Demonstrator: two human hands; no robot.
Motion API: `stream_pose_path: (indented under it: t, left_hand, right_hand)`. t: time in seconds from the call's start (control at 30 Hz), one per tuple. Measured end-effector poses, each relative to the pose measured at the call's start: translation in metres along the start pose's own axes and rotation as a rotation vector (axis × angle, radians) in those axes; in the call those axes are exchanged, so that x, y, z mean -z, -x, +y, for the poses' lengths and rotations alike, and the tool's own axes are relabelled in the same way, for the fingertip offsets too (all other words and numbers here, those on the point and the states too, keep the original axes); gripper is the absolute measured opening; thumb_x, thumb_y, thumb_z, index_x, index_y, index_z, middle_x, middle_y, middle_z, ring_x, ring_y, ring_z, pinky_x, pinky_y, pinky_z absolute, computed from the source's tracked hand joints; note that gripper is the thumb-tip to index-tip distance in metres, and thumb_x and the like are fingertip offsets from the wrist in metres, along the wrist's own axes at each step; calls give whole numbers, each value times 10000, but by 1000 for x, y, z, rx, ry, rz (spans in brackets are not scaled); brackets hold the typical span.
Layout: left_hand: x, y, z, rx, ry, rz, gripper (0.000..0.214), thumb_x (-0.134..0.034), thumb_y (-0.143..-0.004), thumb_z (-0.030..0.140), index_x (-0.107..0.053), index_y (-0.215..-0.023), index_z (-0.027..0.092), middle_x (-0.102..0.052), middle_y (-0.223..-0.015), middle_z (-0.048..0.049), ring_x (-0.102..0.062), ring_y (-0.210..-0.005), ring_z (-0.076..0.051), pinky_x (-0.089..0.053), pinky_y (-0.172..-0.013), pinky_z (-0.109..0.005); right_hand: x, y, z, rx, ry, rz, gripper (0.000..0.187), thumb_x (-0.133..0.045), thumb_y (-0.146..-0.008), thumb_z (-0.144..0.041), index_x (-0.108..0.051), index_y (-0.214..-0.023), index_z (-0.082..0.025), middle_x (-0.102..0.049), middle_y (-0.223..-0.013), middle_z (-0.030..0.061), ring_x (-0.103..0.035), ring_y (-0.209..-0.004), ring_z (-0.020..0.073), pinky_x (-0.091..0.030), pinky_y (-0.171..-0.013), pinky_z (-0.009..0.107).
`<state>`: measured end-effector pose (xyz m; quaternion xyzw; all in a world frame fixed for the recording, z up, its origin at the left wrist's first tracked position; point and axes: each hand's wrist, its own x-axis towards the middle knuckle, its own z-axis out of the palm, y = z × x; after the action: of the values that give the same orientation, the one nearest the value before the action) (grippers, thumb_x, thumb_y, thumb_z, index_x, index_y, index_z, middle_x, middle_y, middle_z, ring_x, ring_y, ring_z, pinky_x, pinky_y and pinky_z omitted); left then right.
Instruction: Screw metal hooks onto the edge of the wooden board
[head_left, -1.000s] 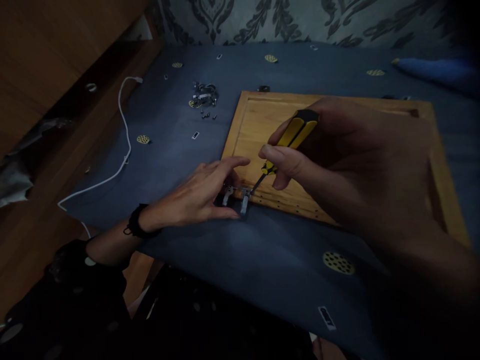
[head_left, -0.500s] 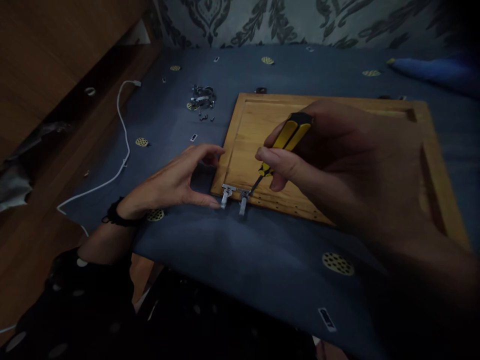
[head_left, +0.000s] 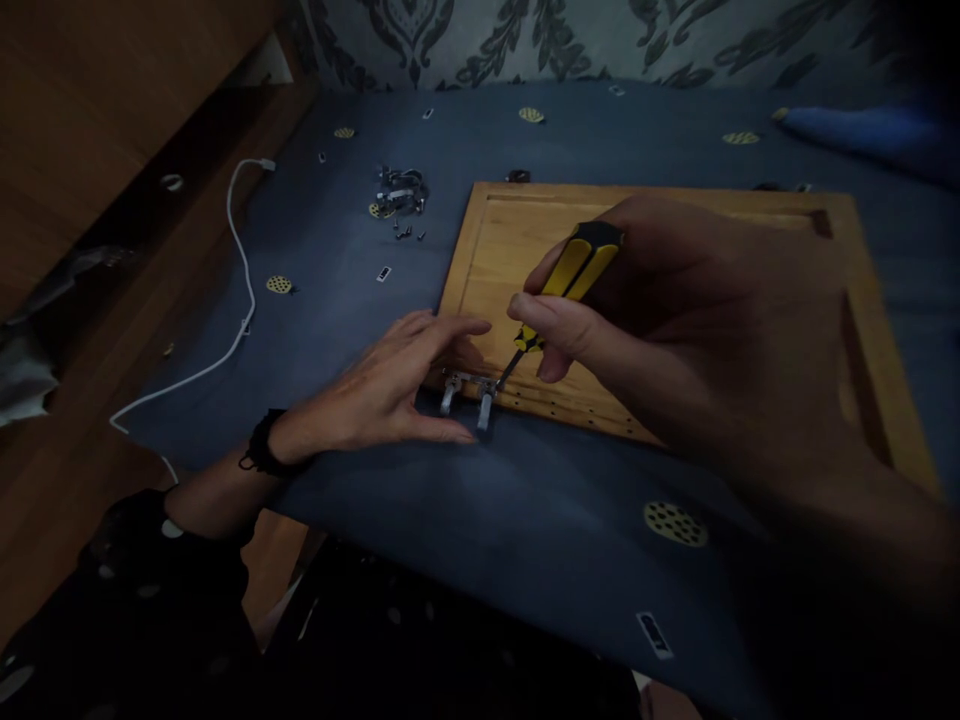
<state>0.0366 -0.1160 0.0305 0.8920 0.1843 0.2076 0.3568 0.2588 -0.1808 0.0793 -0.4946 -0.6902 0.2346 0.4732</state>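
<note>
Right hand [head_left: 675, 300] clamped on screwdriver [head_left: 576, 265], tip at hinges [head_left: 485, 410]; left hand [head_left: 382, 395] fingers apart, hinges between them and thumb.

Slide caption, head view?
Right hand holds a yellow-and-black screwdriver at one of two silver metal hinges on a rectangular wooden panel; left hand close by.

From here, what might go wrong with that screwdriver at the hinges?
The screwdriver could slip off the hinge at its tip, perhaps jabbing the left hand close by or scratching the wooden panel.

The small screws lying loose on the blue cloth might scatter if bumped.
</note>
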Motion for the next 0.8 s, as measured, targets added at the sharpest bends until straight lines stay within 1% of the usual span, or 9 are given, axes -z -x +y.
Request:
stream_pose_path:
  t: [0.1,0.2,0.27,0.37,0.47,0.6,0.8]
  left_hand:
    - [-5,-3,1,-33,-57,9,831,-803,-802,618,-449,-1480,292,-708,-1222,-93,-636,-1185,-307,-483,-1050,-498]
    - [-9,-3,1,-16,-78,19,840,-779,-809,648,-437,-1479,275,-722,-1206,-88,-662,-1154,-306,-464,-1021,-483]
    - [-11,-3,1,10,-83,17,849,-780,-810,647,-429,-1482,262,-733,-1181,-78,-674,-1128,-296,-453,-1015,-472]
    - [-14,-3,0,40,-93,7,839,-779,-808,651,-439,-1461,248,-736,-1148,-68,-674,-1115,-290,-454,-1009,-466]
    - [-14,-3,-1,50,-103,5,803,-773,-813,654,-458,-1431,251,-731,-1140,-68,-665,-1124,-299,-471,-988,-464]
    - [-14,-3,0,40,-122,9,775,-775,-823,637,-467,-1419,250,-719,-1170,-71,-670,-1110,-291,-487,-988,-459]
    - [-16,-2,-1,42,-133,20,821,-779,-830,617,-414,-1470,256,-711,-1213,-73,-680,-1135,-287,-480,-1044,-476]
  right_hand:
    - [1,0,1,3,29,18,278,-781,-898,-438,-598,-797,-254,-626,-696,-20,-607,-564,159,-498,-495,354]
    - [1,1,2,16,39,37,243,-777,-902,-378,-597,-795,-254,-625,-701,-20,-598,-568,150,-498,-494,331]
    - [1,1,2,3,28,30,235,-772,-902,-373,-598,-800,-253,-617,-697,-19,-600,-574,152,-503,-495,326]
    - [1,0,3,-15,-19,9,266,-774,-891,-425,-595,-803,-249,-644,-740,-3,-619,-601,166,-506,-486,329]
    - [0,-1,4,13,-44,15,303,-787,-878,-459,-591,-795,-243,-677,-772,7,-633,-613,172,-499,-482,329]
    - [-2,0,3,92,-43,40,285,-795,-889,-403,-589,-790,-233,-668,-736,-17,-609,-555,140,-477,-480,314]
    - [-2,2,0,89,14,22,243,-747,-931,-357,-581,-800,-236,-644,-729,-29,-608,-590,138,-506,-536,304]
